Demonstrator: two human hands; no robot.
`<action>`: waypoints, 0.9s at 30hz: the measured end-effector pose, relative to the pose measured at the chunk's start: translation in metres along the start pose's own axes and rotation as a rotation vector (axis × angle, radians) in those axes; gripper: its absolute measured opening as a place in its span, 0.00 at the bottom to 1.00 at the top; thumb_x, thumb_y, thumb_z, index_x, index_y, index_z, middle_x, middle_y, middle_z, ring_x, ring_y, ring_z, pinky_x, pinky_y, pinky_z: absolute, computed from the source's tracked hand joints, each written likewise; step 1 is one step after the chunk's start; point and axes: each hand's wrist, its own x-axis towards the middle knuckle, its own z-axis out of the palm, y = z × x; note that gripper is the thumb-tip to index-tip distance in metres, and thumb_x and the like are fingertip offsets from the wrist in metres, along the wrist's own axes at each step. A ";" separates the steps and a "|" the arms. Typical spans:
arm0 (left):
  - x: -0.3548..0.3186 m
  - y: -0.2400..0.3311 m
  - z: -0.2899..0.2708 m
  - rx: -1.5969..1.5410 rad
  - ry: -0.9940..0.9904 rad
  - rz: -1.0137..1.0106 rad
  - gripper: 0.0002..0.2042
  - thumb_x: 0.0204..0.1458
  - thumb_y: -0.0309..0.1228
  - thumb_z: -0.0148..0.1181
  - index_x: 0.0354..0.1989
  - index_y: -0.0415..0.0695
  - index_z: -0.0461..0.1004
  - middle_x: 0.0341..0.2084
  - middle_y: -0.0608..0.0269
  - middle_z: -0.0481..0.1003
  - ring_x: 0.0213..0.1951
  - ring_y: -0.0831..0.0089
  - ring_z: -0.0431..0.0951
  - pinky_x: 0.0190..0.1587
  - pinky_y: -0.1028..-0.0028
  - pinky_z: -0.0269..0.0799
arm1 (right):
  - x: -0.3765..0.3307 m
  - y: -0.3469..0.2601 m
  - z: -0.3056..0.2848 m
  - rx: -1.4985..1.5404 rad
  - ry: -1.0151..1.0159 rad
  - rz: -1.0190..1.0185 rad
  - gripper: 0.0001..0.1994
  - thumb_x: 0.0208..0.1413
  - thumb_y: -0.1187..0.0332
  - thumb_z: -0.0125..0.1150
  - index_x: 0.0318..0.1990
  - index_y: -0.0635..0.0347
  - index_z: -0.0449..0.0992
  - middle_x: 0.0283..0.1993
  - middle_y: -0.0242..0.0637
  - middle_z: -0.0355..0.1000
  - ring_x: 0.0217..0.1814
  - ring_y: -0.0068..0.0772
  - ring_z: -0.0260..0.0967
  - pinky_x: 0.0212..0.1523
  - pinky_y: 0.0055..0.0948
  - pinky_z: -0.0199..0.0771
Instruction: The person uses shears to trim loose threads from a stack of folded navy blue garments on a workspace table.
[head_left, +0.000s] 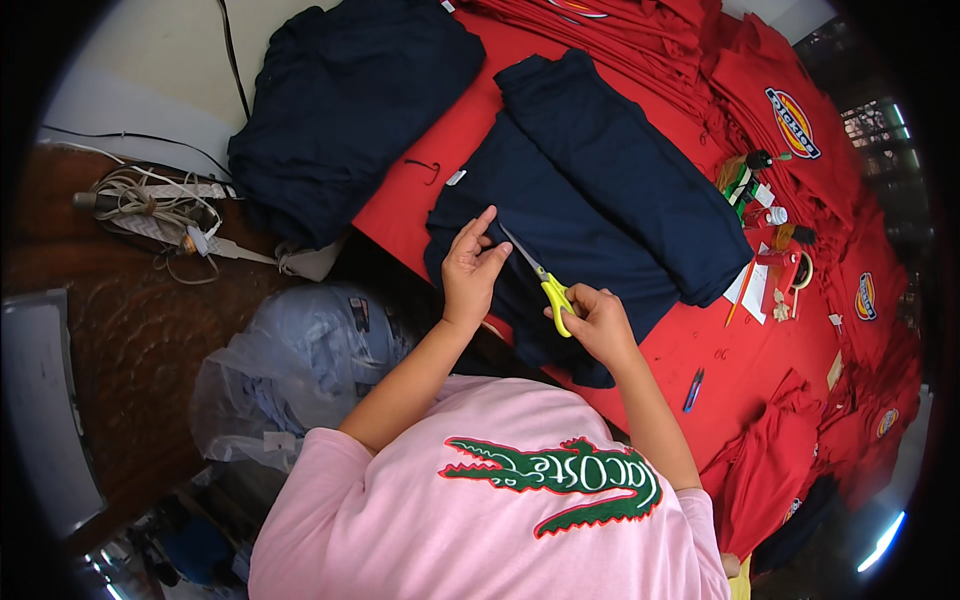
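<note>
My right hand (598, 322) grips a pair of scissors (552, 292) by their yellow-green handles. Their blades appear closed and point up and left over a folded dark navy garment (590, 180). Close to the blade tips is my left hand (472, 272), index finger stretched out and thumb apart from it, above the near left part of that garment. Whether a thread lies between its fingers is too small to tell. A small white label (456, 178) shows at the garment's left edge.
Another navy garment pile (350, 100) lies at the far left of the red table surface (410, 205). Red garments with patches (790, 120) stack along the right, near small bottles (775, 215), a tape roll (803, 270) and a blue pen (693, 390). At left are a plastic bag (290, 350) and coiled cables (150, 200).
</note>
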 end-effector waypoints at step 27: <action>0.032 0.028 -0.014 -0.139 -0.093 -0.017 0.39 0.57 0.09 0.62 0.79 0.40 0.58 0.48 0.64 0.76 0.44 0.81 0.76 0.53 0.80 0.76 | 0.029 -0.037 0.011 -0.144 0.066 0.003 0.15 0.52 0.60 0.73 0.41 0.61 0.82 0.28 0.41 0.78 0.33 0.45 0.70 0.44 0.41 0.73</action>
